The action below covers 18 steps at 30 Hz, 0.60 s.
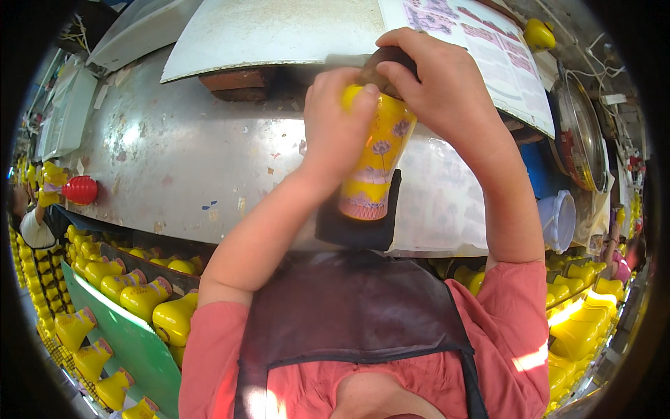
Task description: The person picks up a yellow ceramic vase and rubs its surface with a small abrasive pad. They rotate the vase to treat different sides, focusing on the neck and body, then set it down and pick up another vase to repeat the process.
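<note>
A glossy yellow vase (377, 157) with purple lotus flowers and a pink-purple patterned band lies tilted before me, its patterned end towards me. That end rests on a dark cloth pad (356, 230) at the bench's near edge. My left hand (335, 122) is wrapped round the vase's far part, thumb on top. My right hand (450, 84) grips a dark brown, flat-looking piece (391, 64) between thumb and fingers. It sits against or just beyond the vase's far end; its kind and exact contact are partly hidden by my fingers.
A metal bench (202, 150) spans the front. Across it, a white board (279, 35) rests on bricks (237, 82), with printed purple decal sheets (481, 49) on it. Yellow vases (146, 297) crowd both sides. A white bucket (558, 220) stands right; a red ribbed object (82, 190) left.
</note>
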Tool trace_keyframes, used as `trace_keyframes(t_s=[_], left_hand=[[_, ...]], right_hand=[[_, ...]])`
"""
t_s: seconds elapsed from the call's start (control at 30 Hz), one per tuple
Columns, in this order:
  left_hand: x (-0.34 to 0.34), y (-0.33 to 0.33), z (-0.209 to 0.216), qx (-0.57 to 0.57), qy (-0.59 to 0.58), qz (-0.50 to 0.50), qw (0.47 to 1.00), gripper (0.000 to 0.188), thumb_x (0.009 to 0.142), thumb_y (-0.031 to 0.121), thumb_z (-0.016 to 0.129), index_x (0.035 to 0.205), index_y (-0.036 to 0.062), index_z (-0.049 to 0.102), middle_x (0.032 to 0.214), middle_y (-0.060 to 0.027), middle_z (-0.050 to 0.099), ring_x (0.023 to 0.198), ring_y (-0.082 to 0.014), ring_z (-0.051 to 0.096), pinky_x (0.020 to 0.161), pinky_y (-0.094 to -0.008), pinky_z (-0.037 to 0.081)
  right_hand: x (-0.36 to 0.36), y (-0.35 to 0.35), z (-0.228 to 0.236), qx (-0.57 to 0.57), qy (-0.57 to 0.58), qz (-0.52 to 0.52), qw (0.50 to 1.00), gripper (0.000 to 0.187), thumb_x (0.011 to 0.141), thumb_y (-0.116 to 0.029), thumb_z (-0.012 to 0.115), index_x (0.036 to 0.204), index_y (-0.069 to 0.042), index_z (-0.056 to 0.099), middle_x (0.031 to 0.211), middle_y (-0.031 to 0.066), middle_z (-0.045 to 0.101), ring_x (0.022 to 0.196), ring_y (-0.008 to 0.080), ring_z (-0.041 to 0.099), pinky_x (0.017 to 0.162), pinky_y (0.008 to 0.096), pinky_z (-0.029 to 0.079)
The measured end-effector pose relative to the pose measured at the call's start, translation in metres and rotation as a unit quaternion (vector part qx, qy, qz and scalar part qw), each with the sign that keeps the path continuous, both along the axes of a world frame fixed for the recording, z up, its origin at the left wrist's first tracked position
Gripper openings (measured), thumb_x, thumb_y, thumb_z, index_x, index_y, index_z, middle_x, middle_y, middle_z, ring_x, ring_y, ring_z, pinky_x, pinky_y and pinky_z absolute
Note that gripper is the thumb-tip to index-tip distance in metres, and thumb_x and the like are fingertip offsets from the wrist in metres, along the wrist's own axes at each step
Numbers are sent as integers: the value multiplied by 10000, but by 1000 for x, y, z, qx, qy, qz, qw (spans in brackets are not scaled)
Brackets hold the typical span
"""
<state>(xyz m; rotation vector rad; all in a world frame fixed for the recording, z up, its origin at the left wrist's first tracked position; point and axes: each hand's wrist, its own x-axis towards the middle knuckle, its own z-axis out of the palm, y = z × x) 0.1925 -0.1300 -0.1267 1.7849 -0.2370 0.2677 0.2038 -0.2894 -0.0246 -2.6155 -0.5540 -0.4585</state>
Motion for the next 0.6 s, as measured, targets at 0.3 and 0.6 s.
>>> trace_keyframes(t_s=[0.3, 0.6], left_hand=[[-3, 1, -10, -115, 13, -27, 993, 291, 1008, 168, 525, 1213, 6, 653, 1177, -181, 649, 1117, -363, 573, 1016, -458, 443], [2, 15, 9, -173, 80, -83, 978, 241, 1067, 143, 576, 1257, 10, 640, 1165, -54, 678, 1054, -125, 624, 985, -273, 492]], right_hand=[[-4, 0, -1, 69, 27, -7, 997, 195, 894, -166, 671, 989, -2, 716, 889, 226, 739, 829, 358, 740, 719, 420, 581], [-29, 0, -11, -70, -225, 33, 971, 325, 803, -133, 709, 1126, -141, 673, 822, 70, 632, 713, 278, 697, 589, 384, 538]])
